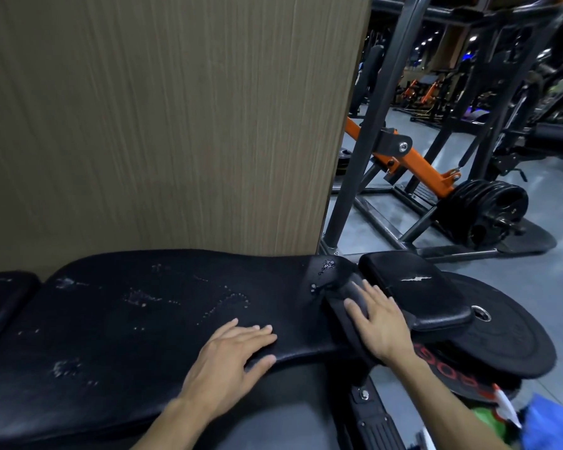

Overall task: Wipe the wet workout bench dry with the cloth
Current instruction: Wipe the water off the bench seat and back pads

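Note:
The black padded workout bench (127, 319) runs across the lower frame, with water droplets scattered over its long pad and a cluster near its right end. My left hand (228, 362) rests flat on the pad's near edge, fingers spread, holding nothing. My right hand (381, 323) presses flat on a dark grey cloth (342, 303) that lies at the gap between the long pad and the small seat pad (413, 287). The cloth is partly hidden under my palm.
A tan wood-grain wall panel (160, 125) stands right behind the bench. Black weight plates (501, 339) lie on the floor under the seat pad. A grey and orange plate-loaded machine (420, 170) stands at the back right. Coloured items (540, 420) sit at the bottom right.

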Available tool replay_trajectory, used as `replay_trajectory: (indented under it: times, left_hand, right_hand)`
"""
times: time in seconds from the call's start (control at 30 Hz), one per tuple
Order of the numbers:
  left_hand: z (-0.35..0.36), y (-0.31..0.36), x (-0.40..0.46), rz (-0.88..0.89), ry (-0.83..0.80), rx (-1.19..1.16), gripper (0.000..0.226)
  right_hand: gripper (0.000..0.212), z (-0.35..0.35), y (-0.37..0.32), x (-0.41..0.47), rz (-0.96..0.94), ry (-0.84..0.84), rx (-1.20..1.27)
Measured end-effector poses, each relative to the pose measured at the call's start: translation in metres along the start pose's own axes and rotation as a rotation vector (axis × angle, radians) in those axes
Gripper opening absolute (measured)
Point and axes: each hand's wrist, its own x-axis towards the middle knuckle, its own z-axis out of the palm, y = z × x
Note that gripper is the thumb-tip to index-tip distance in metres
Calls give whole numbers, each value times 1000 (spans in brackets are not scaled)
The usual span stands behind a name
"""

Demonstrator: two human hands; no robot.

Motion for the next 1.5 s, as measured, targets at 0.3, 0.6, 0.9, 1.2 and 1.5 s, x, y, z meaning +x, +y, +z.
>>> replay_trajectory:
  times: [0.3,0.6,0.9,1.2,1.5]
  left_hand:
    - [0,3,1,-16,36,-22,37]
    - [-3,7,1,-60,22,-62,41]
    - [5,2,-1,-46,67,-52,27]
    - [10,1,3,-107,110,-78,23]
    - [12,2,4,-113,131,-85,24]
  right_hand:
    - [62,39,-75,-67,-314,32,-30]
    - [78,25,-45,-20,74,91,-100]
    - [66,18,-36,-20,-247,47,-59]
    - [75,27,-63,-24,-202,-1,-140]
    - [78,16,-17,75,110,-92,-175]
